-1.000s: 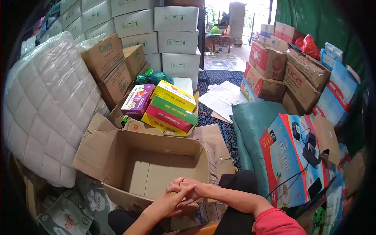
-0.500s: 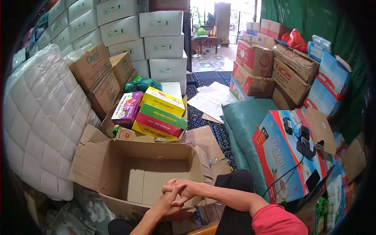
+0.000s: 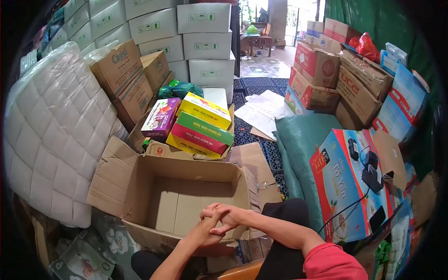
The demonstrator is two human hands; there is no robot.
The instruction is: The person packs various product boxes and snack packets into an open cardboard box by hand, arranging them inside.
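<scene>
An open cardboard box (image 3: pixel 186 196) stands in front of me, its flaps folded out and its bottom showing. Over its near right edge my two hands are clasped together. My right hand (image 3: pixel 231 218) lies on top, its fingers wrapped round my left hand (image 3: pixel 208 231), whose fingers are mostly hidden. Neither hand shows an object in it. Beyond the open box, a second carton holds a purple box (image 3: pixel 161 117), a yellow box (image 3: pixel 205 109) and a green and pink box (image 3: pixel 200 133).
White cartons (image 3: pixel 205 44) are stacked at the back. A wrapped quilted mattress (image 3: pixel 56 135) leans at left. On the right are a green sack (image 3: pixel 305 154), a blue carton (image 3: pixel 343 186) with black adapters (image 3: pixel 372 177), and stacked brown cartons (image 3: pixel 364 88). Papers (image 3: pixel 263 112) lie on the floor.
The view has swung left and then back right. My hands stay clasped, and the left fingers show less than before as the right hand closes more over them.
</scene>
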